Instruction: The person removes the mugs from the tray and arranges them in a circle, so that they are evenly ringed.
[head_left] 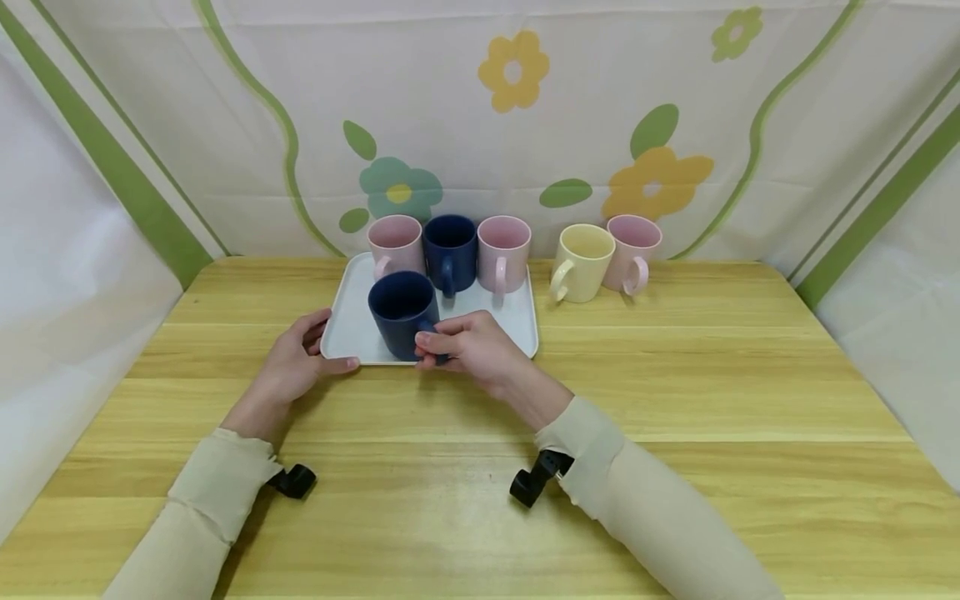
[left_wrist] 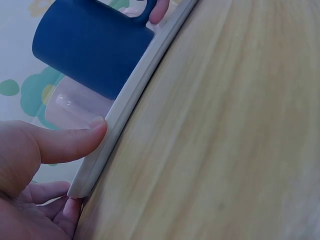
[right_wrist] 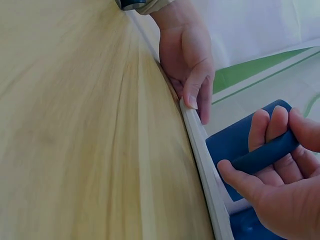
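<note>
The right grip [head_left: 476, 348] clamps the front blue mug [head_left: 401, 318] by its handle [right_wrist: 265, 153] over the white tray [head_left: 349, 323]; base contact is hard to judge. The left grip [head_left: 291, 360] pinches the tray's near-left corner [left_wrist: 84, 183].

No legible text or numbers anywhere.

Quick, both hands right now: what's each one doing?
Left hand: holding the white tray at its near left corner.
Right hand: holding the front navy mug by its handle.
</note>
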